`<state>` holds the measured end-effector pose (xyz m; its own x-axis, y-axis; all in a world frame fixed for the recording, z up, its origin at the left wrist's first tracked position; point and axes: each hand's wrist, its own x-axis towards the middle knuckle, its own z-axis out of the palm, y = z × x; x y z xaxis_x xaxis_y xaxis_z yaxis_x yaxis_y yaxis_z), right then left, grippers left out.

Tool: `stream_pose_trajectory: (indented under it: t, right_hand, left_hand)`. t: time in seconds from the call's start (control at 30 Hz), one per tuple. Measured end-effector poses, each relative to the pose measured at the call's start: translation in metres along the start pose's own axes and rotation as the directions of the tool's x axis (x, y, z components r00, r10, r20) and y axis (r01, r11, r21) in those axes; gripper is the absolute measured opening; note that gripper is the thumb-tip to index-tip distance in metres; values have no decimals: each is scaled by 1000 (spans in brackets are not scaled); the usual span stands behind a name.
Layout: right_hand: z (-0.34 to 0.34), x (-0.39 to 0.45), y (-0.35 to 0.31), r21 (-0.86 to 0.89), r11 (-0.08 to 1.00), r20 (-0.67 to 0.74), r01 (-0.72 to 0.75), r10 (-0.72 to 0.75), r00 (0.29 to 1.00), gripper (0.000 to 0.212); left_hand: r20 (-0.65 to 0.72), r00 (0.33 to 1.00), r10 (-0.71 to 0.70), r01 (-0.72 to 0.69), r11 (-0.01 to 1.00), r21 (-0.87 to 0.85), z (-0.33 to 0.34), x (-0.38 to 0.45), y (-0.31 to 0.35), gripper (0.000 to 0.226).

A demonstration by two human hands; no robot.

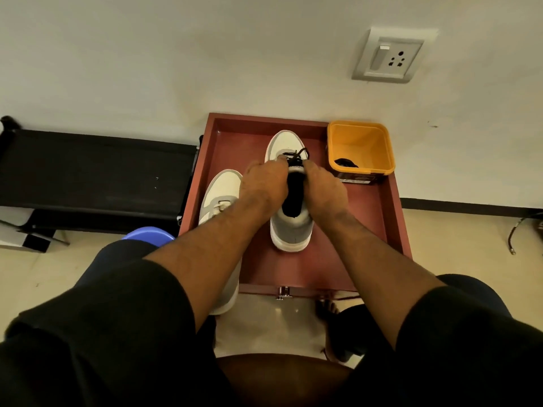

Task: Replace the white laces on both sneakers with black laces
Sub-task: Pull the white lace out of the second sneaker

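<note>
Both hands — left point(263, 183), right point(324, 189) — pinch the black lace point(295, 157) over the right-side sneaker point(289, 230).

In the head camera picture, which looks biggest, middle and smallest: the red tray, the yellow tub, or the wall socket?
1. Red-brown wooden tray, clearly largest.
2. Square yellow plastic tub and white wall socket plate: these look alike, so no ranking.

White wall point(205, 54) with a switch socket point(388, 55); beige tiled floor point(470, 236); black bench point(88, 174) against the wall's base, left
</note>
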<state>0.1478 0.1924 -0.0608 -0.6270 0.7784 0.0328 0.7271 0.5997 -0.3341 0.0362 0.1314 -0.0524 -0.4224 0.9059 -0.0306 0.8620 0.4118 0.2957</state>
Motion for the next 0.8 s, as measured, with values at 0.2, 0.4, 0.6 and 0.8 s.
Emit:
stream_pose_trajectory:
  t: [0.2, 0.4, 0.6, 0.8]
  right_hand:
    - [20, 25, 13, -5, 1000, -26, -18, 18, 1000, 24]
    - [7, 12, 5, -9, 1000, -40, -11, 10, 999, 49]
    - [11, -102, -48, 481, 855, -15, 193, -212, 977, 30]
    - [33, -119, -76, 709, 699, 200, -97, -67, 978, 42]
  left_hand:
    - [42, 999, -4, 4, 1000, -4, 10, 20, 1, 38]
    - [204, 979, -14, 43, 990, -138, -25, 13, -22, 70]
    - [240, 908, -344, 405, 866, -293, -44, -93, -79, 35]
    - [295, 864, -407, 502, 726, -470, -26, -137, -72, 27]
